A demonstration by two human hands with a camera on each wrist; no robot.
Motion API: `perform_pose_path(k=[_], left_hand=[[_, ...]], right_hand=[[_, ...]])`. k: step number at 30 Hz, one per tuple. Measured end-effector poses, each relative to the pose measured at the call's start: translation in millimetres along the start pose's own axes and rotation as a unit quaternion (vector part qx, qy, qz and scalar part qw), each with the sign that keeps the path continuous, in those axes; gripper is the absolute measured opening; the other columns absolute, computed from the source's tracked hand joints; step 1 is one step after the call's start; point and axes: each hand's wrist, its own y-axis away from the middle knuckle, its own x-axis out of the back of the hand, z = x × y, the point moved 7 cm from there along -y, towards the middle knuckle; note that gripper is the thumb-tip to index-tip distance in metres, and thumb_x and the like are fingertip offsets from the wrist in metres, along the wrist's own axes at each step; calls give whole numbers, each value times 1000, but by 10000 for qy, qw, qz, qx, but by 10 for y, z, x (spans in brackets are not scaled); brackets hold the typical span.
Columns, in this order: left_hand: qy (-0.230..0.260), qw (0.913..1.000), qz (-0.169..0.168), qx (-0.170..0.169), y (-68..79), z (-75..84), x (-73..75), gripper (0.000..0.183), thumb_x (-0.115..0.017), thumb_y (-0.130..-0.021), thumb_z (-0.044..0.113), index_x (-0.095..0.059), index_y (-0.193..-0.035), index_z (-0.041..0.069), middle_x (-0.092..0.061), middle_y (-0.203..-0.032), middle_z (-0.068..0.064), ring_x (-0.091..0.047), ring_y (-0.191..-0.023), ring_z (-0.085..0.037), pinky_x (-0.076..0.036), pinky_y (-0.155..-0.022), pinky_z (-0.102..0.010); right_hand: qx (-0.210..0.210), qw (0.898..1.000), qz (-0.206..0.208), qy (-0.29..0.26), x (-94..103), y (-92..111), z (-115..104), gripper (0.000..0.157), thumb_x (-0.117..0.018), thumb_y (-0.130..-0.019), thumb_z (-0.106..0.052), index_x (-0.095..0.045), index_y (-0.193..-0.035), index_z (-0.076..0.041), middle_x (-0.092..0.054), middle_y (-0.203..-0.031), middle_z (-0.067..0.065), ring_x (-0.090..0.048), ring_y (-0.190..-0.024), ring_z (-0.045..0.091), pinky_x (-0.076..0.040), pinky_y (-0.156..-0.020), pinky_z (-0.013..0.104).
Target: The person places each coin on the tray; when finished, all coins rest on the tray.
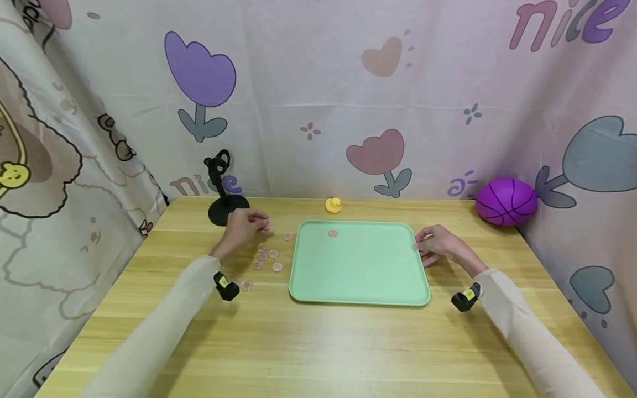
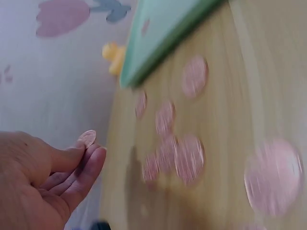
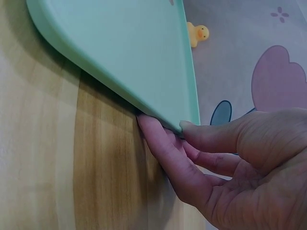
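Observation:
Between thumb and fingertips my left hand [image 1: 242,225] pinches a copper-coloured coin [image 2: 88,138], raised above the table left of the tray. Several more coins [image 1: 277,267] lie loose on the wood below and beside that hand, blurred in the left wrist view. A single coin [image 1: 333,233] lies inside the mint-green tray [image 1: 358,303], near its far rim. At the tray's right side my right hand [image 1: 438,244] grips the rim, thumb on top and fingers underneath, as the right wrist view shows.
Behind the tray sits a yellow rubber duck [image 1: 333,205]. A black stand [image 1: 226,209] with a round base is just beyond my left hand. A purple ball [image 1: 506,202] rests at the back right corner of the wooden table [image 1: 348,354]. Printed curtains hang behind and to the left.

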Motion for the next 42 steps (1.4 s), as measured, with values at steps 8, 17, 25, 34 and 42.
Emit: perform_pose_path(k=[8, 17, 25, 34, 42], left_hand=[[469, 9976, -252, 446, -177, 192, -360, 18, -73, -98, 5, -76, -109, -9, -77, -103, -26, -79, -81, -25, -62, -73, -29], [908, 9916, -663, 633, -263, 368, -867, 16, -80, -93, 9, -79, -104, -2, -79, -100, -17, -77, -82, -25, -62, -73, -32], [952, 9883, -801, 878, -245, 370, -1059, 12, -80, -91, 2, -79, -100, -5, -78, -96, -19, -78, -78, -23, -63, -70, -30], [246, 9948, -753, 633, -260, 453, -1128, 7, -71, -96, -3, -77, -95, -7, -76, -94, -21, -74, -71, -17, -59, -64, -23], [-162, 9960, -838, 265, -271, 525, -1201, 10, -72, -97, 0, -77, -91, -6, -77, -93, -18, -70, -69, -17, -51, -60, -22]], right_hand=[[12, 10000, -48, 38, 24, -24, -7, 24, -59, -104, 1, -52, -122, 15, -64, -89, 14, -66, -79, 18, -64, -73, 39], [64, 9999, -69, -54, 5, -16, 29, 24, -59, -104, 2, -53, -122, 16, -63, -90, 14, -66, -78, 18, -64, -73, 38], [206, 9997, 34, 158, -38, -50, -82, 17, -60, -103, 1, -55, -115, 12, -62, -85, 13, -65, -75, 17, -64, -70, 38], [122, 9998, 54, 130, -22, -39, -65, 17, -58, -104, 1, -54, -116, 12, -60, -86, 12, -63, -77, 18, -64, -70, 37], [63, 10000, -21, 72, 2, -15, 9, 19, -58, -105, -1, -53, -118, 13, -60, -88, 12, -63, -78, 19, -64, -71, 38]])
